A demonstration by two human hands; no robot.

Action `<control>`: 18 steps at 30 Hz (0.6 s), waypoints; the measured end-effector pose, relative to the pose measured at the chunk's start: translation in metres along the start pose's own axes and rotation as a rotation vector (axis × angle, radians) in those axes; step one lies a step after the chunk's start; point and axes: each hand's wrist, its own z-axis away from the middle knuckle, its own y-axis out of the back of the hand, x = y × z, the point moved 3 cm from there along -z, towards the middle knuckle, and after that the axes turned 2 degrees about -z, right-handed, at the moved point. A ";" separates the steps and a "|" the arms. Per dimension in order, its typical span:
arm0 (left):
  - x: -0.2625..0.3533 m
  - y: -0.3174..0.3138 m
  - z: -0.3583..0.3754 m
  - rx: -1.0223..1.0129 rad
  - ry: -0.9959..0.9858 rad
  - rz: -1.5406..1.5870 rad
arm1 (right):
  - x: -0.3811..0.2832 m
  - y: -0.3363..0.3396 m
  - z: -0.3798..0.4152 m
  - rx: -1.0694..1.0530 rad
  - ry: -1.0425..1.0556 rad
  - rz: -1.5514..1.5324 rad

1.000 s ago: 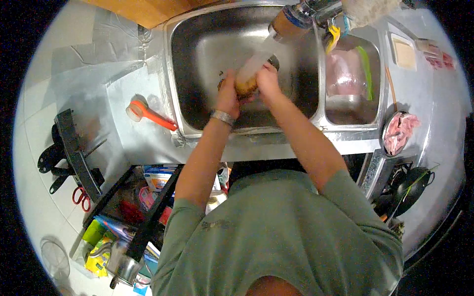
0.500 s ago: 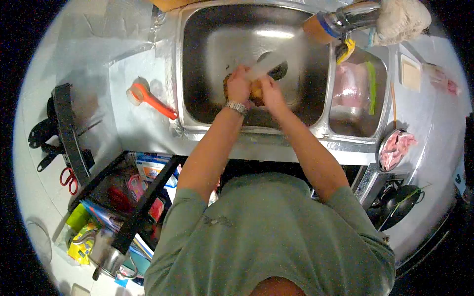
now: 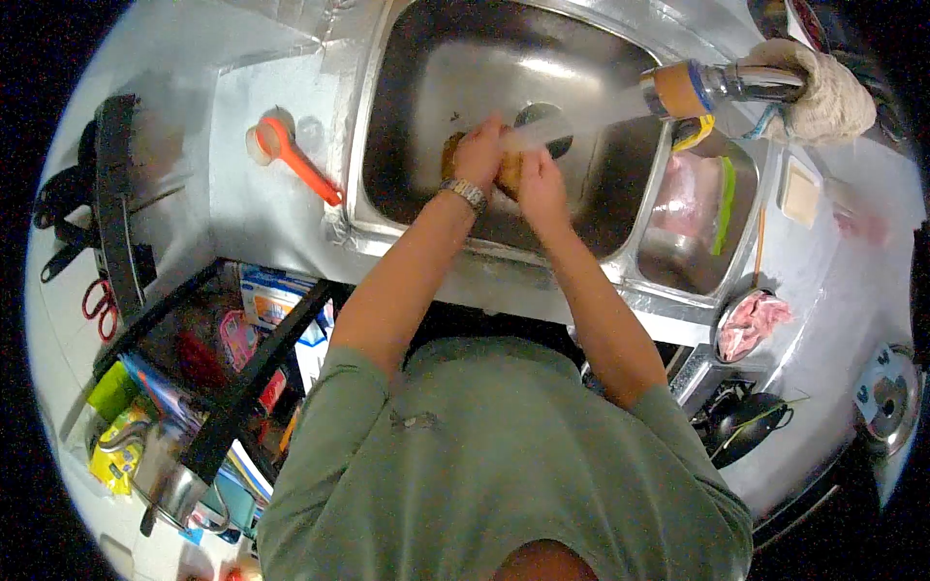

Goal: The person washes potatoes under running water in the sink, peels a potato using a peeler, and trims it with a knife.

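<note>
Low in the large steel sink basin (image 3: 417,73), both my hands are closed around a brown-orange item (image 3: 509,176). My left hand (image 3: 477,157), with a metal watch at the wrist, covers much of it; brown shows on both sides of that hand. My right hand (image 3: 542,186) grips its right side with bent fingers. I cannot tell what kind of item it is. A stream of water (image 3: 591,114) runs from the faucet (image 3: 683,89) onto my hands. Behind them lies the dark round drain (image 3: 544,128).
An orange-handled peeler-like tool (image 3: 300,165) lies on the left counter. In the small right basin is a bag of pinkish contents with a green seal (image 3: 722,205). Raw meat in a bowl (image 3: 751,324) stands at the right. A cloth (image 3: 841,97) wraps the faucet's base.
The view has shifted and turned slightly, so the sink and faucet appear tilted. Both hands stay on the brown item under the running water, with the left hand's fingers slightly moved.
</note>
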 end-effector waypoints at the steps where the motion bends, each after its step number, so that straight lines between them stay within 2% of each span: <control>1: 0.000 -0.003 0.001 0.006 -0.022 -0.134 | 0.001 0.002 -0.004 -0.042 -0.095 0.003; 2: 0.000 -0.006 0.001 0.016 -0.044 -0.268 | 0.002 0.004 -0.016 -0.076 -0.180 0.006; 3: -0.014 -0.013 0.005 0.062 -0.259 -0.141 | 0.017 -0.001 -0.031 -0.074 -0.167 0.016; 4: -0.026 -0.018 0.011 0.111 -0.462 -0.014 | 0.046 -0.013 -0.042 -0.060 -0.173 -0.227; 5: -0.028 -0.022 0.018 0.131 -0.675 -0.196 | 0.063 -0.019 -0.043 -0.046 -0.186 -0.472; 6: -0.024 -0.021 0.024 0.133 -0.674 -0.193 | 0.058 -0.018 -0.039 -0.049 -0.186 -0.469; 8: -0.014 -0.020 0.029 -0.014 -0.502 -0.036 | 0.033 -0.008 -0.030 0.008 -0.247 -0.482; 12: -0.021 -0.008 -0.004 0.140 -0.502 -0.065 | -0.013 0.003 -0.013 -0.013 -0.249 -0.294; 14: -0.017 0.002 -0.025 0.025 -0.299 -0.752 | -0.017 0.006 -0.006 -0.005 -0.078 -0.116; 15: -0.009 0.001 -0.018 0.027 -0.295 -0.742 | -0.004 0.004 -0.010 -0.010 -0.079 -0.107; 17: 0.003 -0.004 0.000 -0.049 -0.158 -0.533 | 0.032 -0.009 -0.026 -0.107 -0.272 -0.363; 18: 0.002 -0.008 0.007 -0.073 -0.117 -0.462 | 0.024 -0.006 -0.030 -0.104 -0.264 -0.359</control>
